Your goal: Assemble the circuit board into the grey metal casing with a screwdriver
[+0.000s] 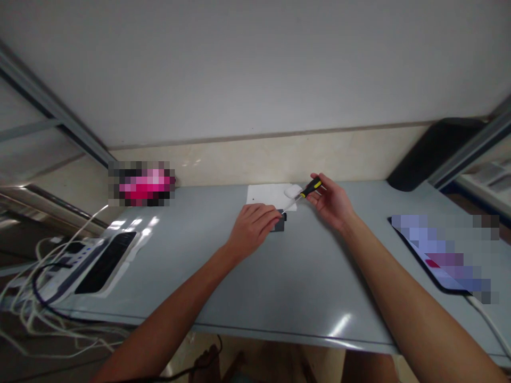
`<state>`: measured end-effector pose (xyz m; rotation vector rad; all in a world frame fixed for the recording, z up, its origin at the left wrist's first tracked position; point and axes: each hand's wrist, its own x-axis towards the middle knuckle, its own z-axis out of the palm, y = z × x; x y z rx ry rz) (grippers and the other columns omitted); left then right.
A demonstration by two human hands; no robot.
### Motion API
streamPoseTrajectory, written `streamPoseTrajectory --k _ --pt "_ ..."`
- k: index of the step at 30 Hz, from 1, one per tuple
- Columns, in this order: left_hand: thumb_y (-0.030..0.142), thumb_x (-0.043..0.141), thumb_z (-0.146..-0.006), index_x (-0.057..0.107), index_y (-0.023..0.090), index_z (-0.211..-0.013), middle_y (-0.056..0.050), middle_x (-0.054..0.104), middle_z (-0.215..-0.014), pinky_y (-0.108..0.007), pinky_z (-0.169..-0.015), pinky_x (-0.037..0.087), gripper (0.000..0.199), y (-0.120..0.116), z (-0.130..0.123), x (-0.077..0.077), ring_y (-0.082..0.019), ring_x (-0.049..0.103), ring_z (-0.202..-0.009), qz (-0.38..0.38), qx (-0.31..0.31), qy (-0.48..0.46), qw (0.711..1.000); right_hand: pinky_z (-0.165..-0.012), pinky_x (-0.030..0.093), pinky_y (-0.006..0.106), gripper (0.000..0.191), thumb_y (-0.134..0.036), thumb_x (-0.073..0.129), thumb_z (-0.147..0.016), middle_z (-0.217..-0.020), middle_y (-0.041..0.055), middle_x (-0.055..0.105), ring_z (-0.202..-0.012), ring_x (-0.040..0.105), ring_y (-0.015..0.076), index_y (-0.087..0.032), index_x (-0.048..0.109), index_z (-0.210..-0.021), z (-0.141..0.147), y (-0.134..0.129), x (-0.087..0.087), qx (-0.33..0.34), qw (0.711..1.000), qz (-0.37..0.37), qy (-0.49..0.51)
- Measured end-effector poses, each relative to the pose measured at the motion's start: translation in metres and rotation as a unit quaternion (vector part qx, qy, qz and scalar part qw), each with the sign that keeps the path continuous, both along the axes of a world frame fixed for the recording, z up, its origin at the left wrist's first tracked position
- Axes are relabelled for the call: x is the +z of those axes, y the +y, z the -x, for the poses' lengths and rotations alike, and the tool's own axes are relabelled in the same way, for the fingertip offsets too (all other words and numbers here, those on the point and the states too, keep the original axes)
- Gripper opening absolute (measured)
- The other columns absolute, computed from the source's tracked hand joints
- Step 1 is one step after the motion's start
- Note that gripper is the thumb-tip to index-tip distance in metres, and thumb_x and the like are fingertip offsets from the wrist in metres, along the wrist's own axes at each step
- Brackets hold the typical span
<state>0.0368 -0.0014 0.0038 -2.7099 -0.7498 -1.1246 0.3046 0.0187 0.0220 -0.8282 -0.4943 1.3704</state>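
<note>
Grey bench [239,287] set against a pale tiled strip [255,165], plain white wall [255,69] above.

Principal item: screwdriver [312,187], yellow-and-black handle, slim metal shaft. Handle grasped between thumb and fingers of the right grip [331,206], upper end close to the fingertips; shaft slanting down and leftward out of that grip, far end meeting the fingers of the left grip [252,226].

Second item: small dark block [278,222], low on the bench, just beneath and to the right of the left fingers, partly covered by them. Left grip curled over its near side; whether clasping or merely steadying, impossible to tell.

Behind: white sheet [257,195], lying flat; white rounded piece [293,190] upon it, just beside the screwdriver.

Right end: tablet [425,260], screen lit and partly blurred; black cylinder [427,154] near the wall. Left end: dark phone [107,263], pale cables [27,306] nearby.
</note>
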Motion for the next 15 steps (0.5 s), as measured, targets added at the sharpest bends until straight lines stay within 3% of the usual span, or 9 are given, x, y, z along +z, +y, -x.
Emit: streamPoseTrajectory --k 15 --pt "0.021 0.048 -0.115 0.074 0.025 -0.134 -0.009 0.079 -0.127 -0.040 -0.099 0.051 0.032 0.0023 0.0084 -0.0072 -0.021 0.072 -0.116 -0.005 -0.023 0.008 1.000 -0.062 0.067 0.022 0.013 -0.029 0.073 -0.097 -0.079 0.0010 0.071 -0.059 0.071 0.0123 -0.020 0.076 -0.106 -0.0018 0.0031 -0.0080 -0.004 1.000 0.004 0.022"
